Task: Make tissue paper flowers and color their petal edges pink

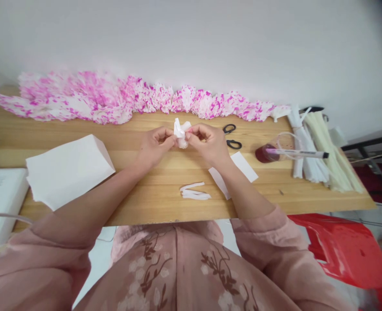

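Above the middle of the wooden table, my left hand (156,144) and my right hand (206,140) pinch a small crumpled piece of white tissue paper (181,133) between them. Fingertips of both hands are closed on its two sides. Just beyond my right hand lie scissors with black handles (232,136), their blades hidden. Under my right forearm is a flat white paper piece (244,166), partly covered. Several narrow white paper strips (195,191) lie nearer the table's front edge. To the left rests a stack of white paper sheets (67,170).
Along the wall runs a long row of pink-and-white crinkled paper flowers (184,99). At right, a cup of dark red liquid (264,153) has a marker pen (297,153) across it, beside bundled white strips (304,151) and cream strips (331,151). A red stool (349,250) stands below.
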### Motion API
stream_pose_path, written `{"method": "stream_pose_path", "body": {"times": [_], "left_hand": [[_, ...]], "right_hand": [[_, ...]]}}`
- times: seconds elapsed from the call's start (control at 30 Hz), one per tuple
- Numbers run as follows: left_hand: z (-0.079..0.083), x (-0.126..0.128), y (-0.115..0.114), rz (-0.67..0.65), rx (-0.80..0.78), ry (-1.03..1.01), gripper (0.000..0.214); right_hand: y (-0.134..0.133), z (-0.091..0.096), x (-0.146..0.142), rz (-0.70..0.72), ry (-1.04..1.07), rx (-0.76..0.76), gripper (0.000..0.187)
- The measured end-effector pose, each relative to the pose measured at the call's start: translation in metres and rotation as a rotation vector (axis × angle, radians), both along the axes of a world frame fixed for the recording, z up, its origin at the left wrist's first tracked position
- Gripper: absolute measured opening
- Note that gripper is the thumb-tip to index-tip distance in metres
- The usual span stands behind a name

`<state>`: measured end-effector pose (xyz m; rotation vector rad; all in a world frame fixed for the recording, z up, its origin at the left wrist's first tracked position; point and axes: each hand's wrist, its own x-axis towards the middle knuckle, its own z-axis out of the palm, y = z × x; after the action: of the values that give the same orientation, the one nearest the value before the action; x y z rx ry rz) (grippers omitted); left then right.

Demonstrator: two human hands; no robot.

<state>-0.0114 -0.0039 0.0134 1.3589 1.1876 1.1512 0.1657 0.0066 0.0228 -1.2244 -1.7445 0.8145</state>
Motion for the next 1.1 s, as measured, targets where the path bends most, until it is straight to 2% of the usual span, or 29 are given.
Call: {"method": "stream_pose_path", "body": {"times": [0.1, 0.17, 0.33, 0.43, 0.6, 0.8, 0.87, 0.97, 1.03, 1.1], "left_hand": [[-0.003, -0.002, 0.001, 0.006, 0.019, -0.006, 0.015], [-0.003, -0.003, 0.002, 0.017, 0.012, -0.006, 0.017], [-0.001, -0.003, 0.001, 0.105, 0.027, -0.044, 0.025], [-0.003, -0.003, 0.0, 0.113, 0.069, -0.009, 0.028], [-0.013, -0.002, 0.003, 0.099, 0.13, 0.006, 0.024], [-0.024, -0.005, 0.013, 0.101, 0.164, -0.068, 0.017], [-0.023, -0.004, 0.012, 0.115, 0.182, -0.059, 0.015], [-0.018, -0.002, 0.006, 0.13, 0.239, 0.011, 0.015], [-0.014, 0.0, 0.001, 0.113, 0.287, 0.068, 0.017], [-0.012, 0.001, -0.003, 0.084, 0.312, 0.121, 0.019]], "right_hand": [[0.008, -0.005, 0.003, -0.001, 0.152, -0.113, 0.018], [0.011, -0.007, 0.005, 0.003, 0.18, -0.142, 0.02], [0.007, -0.005, 0.003, 0.039, 0.125, -0.124, 0.022], [0.003, -0.003, 0.001, 0.056, 0.108, -0.121, 0.023], [0.0, 0.0, -0.002, 0.061, 0.034, -0.115, 0.019], [0.006, -0.002, 0.004, 0.021, -0.02, -0.111, 0.013], [0.007, -0.001, 0.006, -0.008, -0.053, -0.04, 0.014], [0.005, 0.001, 0.006, -0.029, -0.118, 0.205, 0.015], [0.003, 0.001, 0.005, -0.001, -0.187, 0.369, 0.016], [0.002, -0.002, 0.002, 0.027, -0.263, 0.453, 0.017]]}}
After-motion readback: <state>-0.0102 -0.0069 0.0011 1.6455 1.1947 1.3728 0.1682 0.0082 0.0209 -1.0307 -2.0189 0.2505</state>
